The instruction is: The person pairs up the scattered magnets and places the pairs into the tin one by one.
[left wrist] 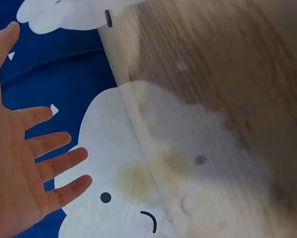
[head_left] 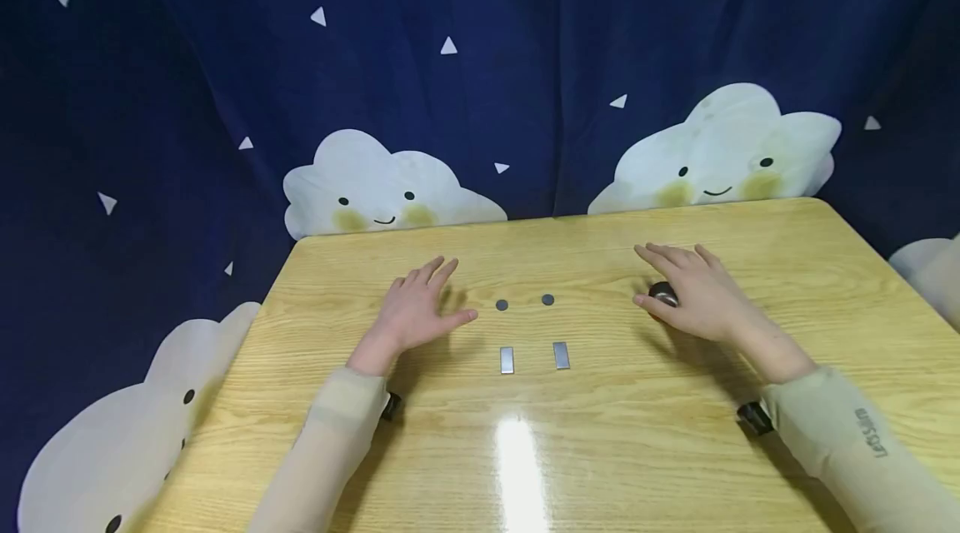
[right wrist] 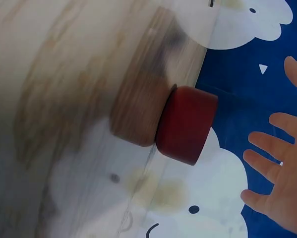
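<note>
My left hand (head_left: 412, 308) is held over the left side of the wooden table with fingers spread and nothing in it; the left wrist view shows its palm (left wrist: 19, 168). To its right lie two small dark discs, a left one (head_left: 502, 305) and a right one (head_left: 547, 300). Nearer me are two small grey rectangular plates, one on the left (head_left: 507, 360) and one on the right (head_left: 561, 355). Over the right side, my right hand (head_left: 697, 296) has its fingers extended. It partly hides a dark, shiny-topped round object (head_left: 663, 292), whose smooth side looks red (right wrist: 188, 124) in the right wrist view.
The light wooden table (head_left: 637, 450) has a bright glare patch at its front middle. Behind and left of it hangs a dark blue curtain (head_left: 525, 42) with white clouds and triangles. A dark wrist device (head_left: 754, 417) is beneath the right sleeve.
</note>
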`<state>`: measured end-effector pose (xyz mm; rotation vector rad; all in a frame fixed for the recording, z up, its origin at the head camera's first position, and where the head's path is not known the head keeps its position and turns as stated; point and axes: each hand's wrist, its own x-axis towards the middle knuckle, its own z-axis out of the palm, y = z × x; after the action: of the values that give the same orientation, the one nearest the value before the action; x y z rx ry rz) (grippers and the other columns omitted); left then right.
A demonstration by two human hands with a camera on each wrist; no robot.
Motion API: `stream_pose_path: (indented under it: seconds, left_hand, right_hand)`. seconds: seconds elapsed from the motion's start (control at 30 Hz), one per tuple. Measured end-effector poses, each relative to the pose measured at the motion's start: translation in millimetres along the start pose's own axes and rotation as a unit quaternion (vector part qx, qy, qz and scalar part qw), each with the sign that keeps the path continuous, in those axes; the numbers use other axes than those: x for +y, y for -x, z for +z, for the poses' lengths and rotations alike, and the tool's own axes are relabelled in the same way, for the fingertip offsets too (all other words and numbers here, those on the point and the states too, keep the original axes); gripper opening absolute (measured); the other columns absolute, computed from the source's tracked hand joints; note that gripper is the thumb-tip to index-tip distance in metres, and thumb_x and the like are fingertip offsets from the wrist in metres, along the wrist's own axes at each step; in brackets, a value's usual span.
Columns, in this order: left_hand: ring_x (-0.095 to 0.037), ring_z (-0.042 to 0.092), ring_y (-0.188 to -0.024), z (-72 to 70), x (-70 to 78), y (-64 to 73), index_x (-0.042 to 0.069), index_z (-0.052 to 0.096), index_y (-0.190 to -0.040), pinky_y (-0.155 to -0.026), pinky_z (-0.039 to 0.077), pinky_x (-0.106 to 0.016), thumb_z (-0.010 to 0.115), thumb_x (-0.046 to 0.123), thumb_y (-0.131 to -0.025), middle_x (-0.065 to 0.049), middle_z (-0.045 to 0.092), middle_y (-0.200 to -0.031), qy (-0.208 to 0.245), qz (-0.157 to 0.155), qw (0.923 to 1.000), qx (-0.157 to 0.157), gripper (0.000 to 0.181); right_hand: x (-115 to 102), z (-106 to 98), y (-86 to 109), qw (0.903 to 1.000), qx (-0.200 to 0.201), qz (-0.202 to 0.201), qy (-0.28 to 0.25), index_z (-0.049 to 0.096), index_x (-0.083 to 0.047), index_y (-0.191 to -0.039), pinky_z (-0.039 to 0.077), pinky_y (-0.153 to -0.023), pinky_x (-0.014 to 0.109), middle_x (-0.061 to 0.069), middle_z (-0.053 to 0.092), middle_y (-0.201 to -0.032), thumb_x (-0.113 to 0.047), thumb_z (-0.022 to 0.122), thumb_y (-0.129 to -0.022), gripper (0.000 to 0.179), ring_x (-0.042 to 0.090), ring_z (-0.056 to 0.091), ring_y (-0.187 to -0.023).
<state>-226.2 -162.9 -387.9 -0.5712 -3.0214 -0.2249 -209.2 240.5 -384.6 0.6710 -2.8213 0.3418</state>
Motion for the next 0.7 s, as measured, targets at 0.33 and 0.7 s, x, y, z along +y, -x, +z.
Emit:
stream_pose_path:
  seconds: [0.33,0.7]
  left_hand:
    - [-0.028,0.039,-0.125,8.0,7.8,3.0,0.021,0.033,-0.141,-0.097,0.033,-0.051,0.044,0.074,-0.074,-0.005,0.037,-0.141,-0.005,0.025,0.9996,0.009,0.087]
    - [-0.027,0.047,-0.119,10.9,19.4,8.4,0.022,0.033,-0.141,-0.094,0.037,-0.049,0.043,0.074,-0.075,-0.007,0.05,-0.13,-0.005,0.03,0.9995,-0.002,0.085]
  right_hand:
    - [-11.9,10.2,2.0,0.9999,0.006,-0.012,0.006,0.042,-0.015,-0.136,0.013,-0.104,0.058,0.016,0.053,-0.125,-0.051,0.057,-0.083,0.067,0.033,0.044,-0.12]
    - [-24.0,15.8,0.1,0.9993,-0.022,-0.03,0.006,0.042,-0.012,-0.136,0.03,-0.094,0.054,0.005,0.063,-0.1,-0.051,0.054,-0.085,0.065,0.024,0.056,-0.098]
